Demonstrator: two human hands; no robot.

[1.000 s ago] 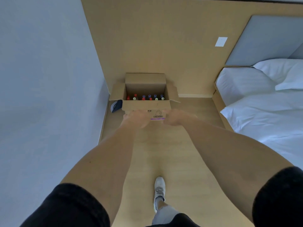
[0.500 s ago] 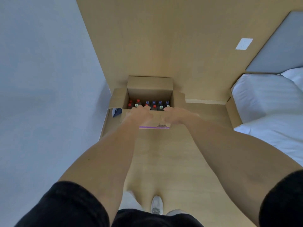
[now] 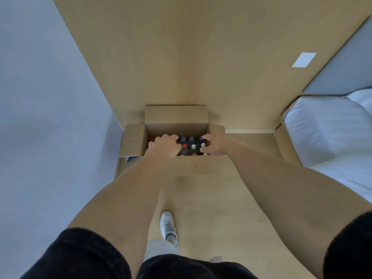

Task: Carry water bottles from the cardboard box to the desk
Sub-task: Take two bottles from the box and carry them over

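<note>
In the corner by the grey wall: 2 hands inside the open brown cardboard box (image 3: 176,117).

Left hand (image 3: 164,146) and right hand (image 3: 213,146) curl over upright colour-capped water bottles (image 3: 191,144); whether either grip holds one, I cannot tell. Flaps splay outward; bare wooden floor (image 3: 211,198) lies between box and white bed (image 3: 322,133).

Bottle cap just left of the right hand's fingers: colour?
Green cap, clearest in the head view, beside the right hand.

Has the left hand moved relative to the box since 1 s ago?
Yes. The left hand went forward, from the cardboard box's near wall to over the bottles inside.
</note>
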